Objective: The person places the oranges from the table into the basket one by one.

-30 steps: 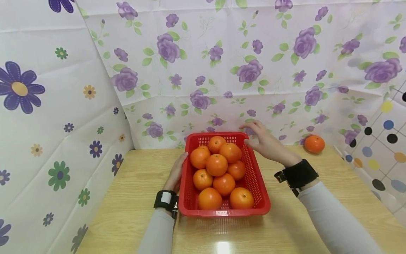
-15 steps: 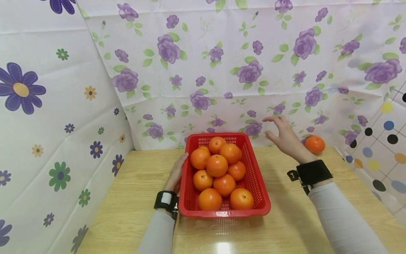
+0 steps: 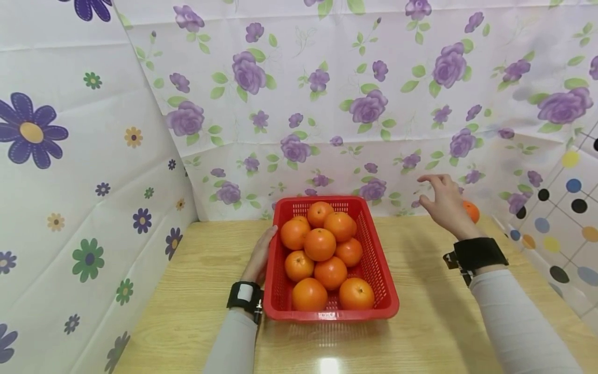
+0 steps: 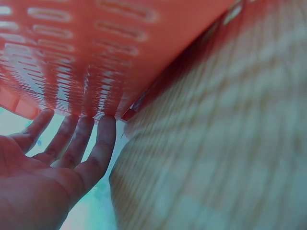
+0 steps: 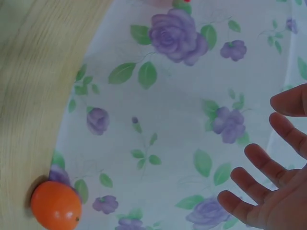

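Observation:
A red plastic basket [image 3: 383, 306] holds a heap of several oranges [image 3: 320, 244]. At its left side is my left hand [image 3: 258, 257]; in the left wrist view the fingers [image 4: 103, 143] extend with their tips at the slotted basket wall [image 4: 72, 43]. Holding nothing, my right hand [image 3: 447, 205] is raised over the table to the right of the basket, its thumb and fingers spread apart. Behind it, partly hidden in the head view, a single orange [image 3: 472, 211] lies near the table's back right corner. The right wrist view shows this orange [image 5: 56, 206] whole, away from the fingers.
The wood-grain table [image 3: 210, 322] ends at the back against a hanging sheet [image 3: 299, 104] with purple flowers. Another flowered sheet [image 3: 107, 218] closes off the left side, and a dotted one [image 3: 567, 223] the right.
My right hand has moved rightward from the basket's far right corner to in front of the single orange. The left hand and the basket stay where they were.

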`<action>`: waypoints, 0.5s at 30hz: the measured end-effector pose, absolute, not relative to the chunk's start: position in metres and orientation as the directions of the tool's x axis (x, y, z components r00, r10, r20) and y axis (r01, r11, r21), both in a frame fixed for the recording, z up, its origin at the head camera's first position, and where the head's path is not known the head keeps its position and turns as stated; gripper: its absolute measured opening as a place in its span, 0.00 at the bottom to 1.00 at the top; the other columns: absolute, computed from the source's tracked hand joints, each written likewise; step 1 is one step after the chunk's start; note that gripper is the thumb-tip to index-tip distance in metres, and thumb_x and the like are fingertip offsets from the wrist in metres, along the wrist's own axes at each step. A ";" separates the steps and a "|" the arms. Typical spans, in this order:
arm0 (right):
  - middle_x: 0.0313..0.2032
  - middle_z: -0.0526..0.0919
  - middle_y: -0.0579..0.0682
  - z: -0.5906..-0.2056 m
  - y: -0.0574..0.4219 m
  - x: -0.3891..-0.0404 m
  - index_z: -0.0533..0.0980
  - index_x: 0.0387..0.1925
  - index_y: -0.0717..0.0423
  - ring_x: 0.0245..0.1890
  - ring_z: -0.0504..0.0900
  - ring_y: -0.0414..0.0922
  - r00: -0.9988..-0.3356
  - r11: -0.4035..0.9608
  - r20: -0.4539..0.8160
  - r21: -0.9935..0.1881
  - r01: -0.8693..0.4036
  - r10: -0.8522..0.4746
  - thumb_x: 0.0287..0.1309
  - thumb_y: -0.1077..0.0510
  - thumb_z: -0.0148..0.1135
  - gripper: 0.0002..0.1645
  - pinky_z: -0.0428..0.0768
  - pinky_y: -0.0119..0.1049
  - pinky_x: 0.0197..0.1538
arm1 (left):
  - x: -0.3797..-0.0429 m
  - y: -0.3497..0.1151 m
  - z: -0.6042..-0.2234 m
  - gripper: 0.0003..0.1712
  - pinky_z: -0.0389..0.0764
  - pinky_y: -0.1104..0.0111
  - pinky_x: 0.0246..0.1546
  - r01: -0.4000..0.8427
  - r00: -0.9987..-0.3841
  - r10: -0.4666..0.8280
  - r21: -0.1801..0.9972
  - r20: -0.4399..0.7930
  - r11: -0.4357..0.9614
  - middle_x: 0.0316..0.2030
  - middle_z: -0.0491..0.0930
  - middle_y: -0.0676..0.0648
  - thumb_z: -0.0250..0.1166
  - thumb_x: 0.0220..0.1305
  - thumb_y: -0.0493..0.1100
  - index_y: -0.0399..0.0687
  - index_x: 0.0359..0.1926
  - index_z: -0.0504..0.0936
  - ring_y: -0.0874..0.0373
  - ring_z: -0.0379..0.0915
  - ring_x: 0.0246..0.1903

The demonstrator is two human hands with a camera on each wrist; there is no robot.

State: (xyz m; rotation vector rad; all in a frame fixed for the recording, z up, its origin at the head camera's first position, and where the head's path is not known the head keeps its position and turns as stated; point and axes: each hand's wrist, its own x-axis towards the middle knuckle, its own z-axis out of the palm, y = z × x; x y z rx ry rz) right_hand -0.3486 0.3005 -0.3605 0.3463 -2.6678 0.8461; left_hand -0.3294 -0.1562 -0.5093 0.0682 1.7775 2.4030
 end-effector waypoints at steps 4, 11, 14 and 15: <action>0.68 0.57 0.76 -0.364 0.310 -0.352 0.66 0.69 0.62 0.66 0.56 0.77 -0.930 0.807 0.349 -0.512 -0.294 -0.117 0.73 0.63 0.53 0.26 0.59 0.73 0.59 | -0.329 -0.157 -0.511 0.32 0.80 0.53 0.60 -0.097 -0.987 0.151 0.955 -0.056 -0.282 0.68 0.72 0.45 0.52 0.79 0.64 0.55 0.74 0.67 0.50 0.73 0.65; 0.68 0.54 0.77 -0.374 0.332 -0.365 0.64 0.72 0.62 0.66 0.53 0.78 -0.959 0.831 0.266 -0.507 -0.228 -0.101 0.73 0.60 0.52 0.29 0.59 0.72 0.58 | -0.328 -0.158 -0.511 0.34 0.80 0.55 0.60 -0.104 -0.987 0.150 0.954 -0.063 -0.281 0.69 0.73 0.47 0.53 0.78 0.65 0.56 0.75 0.66 0.50 0.73 0.65; 0.68 0.52 0.79 -0.381 0.348 -0.371 0.62 0.72 0.64 0.66 0.51 0.80 -0.969 0.854 0.225 -0.479 -0.202 -0.102 0.71 0.60 0.52 0.31 0.53 0.76 0.60 | -0.329 -0.158 -0.510 0.34 0.80 0.56 0.60 -0.098 -0.987 0.147 0.954 -0.058 -0.282 0.68 0.73 0.46 0.54 0.77 0.66 0.55 0.75 0.67 0.51 0.73 0.65; 0.68 0.52 0.80 -0.383 0.353 -0.373 0.61 0.72 0.65 0.65 0.50 0.81 -0.971 0.865 0.215 -0.462 -0.196 -0.106 0.71 0.59 0.53 0.32 0.51 0.78 0.61 | -0.329 -0.158 -0.509 0.35 0.80 0.56 0.61 -0.095 -0.987 0.149 0.955 -0.055 -0.281 0.69 0.73 0.46 0.54 0.77 0.66 0.55 0.75 0.67 0.51 0.73 0.65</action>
